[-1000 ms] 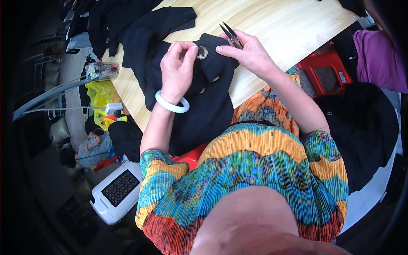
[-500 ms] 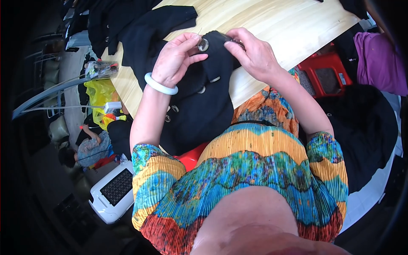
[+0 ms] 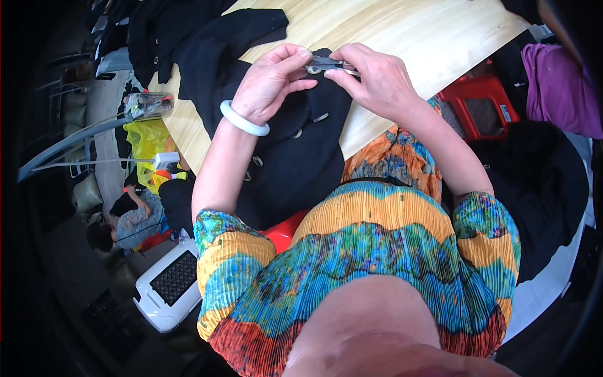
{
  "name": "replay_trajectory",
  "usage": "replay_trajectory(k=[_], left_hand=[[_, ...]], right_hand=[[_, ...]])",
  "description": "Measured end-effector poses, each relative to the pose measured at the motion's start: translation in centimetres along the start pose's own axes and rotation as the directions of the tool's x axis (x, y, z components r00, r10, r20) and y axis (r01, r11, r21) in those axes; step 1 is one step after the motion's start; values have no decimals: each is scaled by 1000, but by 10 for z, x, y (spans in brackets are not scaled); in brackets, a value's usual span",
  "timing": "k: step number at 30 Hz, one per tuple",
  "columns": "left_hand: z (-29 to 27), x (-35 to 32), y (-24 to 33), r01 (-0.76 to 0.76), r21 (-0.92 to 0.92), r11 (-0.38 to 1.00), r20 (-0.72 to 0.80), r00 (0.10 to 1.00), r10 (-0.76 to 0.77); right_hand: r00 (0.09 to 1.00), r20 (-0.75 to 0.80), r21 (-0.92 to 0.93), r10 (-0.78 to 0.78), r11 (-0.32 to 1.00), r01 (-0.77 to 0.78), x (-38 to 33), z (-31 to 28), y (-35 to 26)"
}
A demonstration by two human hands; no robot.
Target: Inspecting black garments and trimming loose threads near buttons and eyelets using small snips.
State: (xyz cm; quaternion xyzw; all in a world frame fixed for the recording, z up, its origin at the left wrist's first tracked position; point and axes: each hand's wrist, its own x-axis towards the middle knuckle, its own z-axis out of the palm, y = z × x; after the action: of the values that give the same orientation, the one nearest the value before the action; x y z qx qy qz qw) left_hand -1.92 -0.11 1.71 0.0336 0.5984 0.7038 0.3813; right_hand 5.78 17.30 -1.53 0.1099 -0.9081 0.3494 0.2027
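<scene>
A black knitted garment (image 3: 289,169) with several shiny round buttons lies over the table edge and hangs toward my lap. My left hand (image 3: 274,78), a pale bangle (image 3: 244,118) on its wrist, is closed in a pinch at the garment's upper end, beside a button (image 3: 312,70). A thin needle-like line rises from those fingertips; whether it is needle or thread I cannot make out. Thread snips (image 3: 333,64) are gripped in my right hand (image 3: 377,78), their blades pointing left across the button and reaching the left fingertips.
The pale wooden table (image 3: 402,38) extends ahead. More dark garments (image 3: 169,31) are heaped at its left. A clear container (image 3: 149,105) sits at the left corner, above a yellow bag (image 3: 151,147). A red stool (image 3: 480,107) stands at right. Another person (image 3: 135,217) is low at left.
My right hand has brought the snips left over the button, up to my left fingertips. The left hand has shifted slightly right with the garment's end.
</scene>
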Motion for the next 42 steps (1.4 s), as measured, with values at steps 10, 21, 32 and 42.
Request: replay_trajectory(k=[10,21,32,42], left_hand=[[-9,20,5,-123,164,979,-125,982,144],[-32,-49,-57,-323,754,572,-341,552,761],[2,-64,-107,-289,957,5,244,819,520],[-3,-28,-89,-202,962,-186,254,913,320]], right_hand=[[942,-41,347,333,889,-299,-8,18,22],[860,219,532,462,682,-502,-66,-4,45],[945,326,299,35,944,-138,-106,-3,11],[918,134,283,373,874,-396,-80,13,40]])
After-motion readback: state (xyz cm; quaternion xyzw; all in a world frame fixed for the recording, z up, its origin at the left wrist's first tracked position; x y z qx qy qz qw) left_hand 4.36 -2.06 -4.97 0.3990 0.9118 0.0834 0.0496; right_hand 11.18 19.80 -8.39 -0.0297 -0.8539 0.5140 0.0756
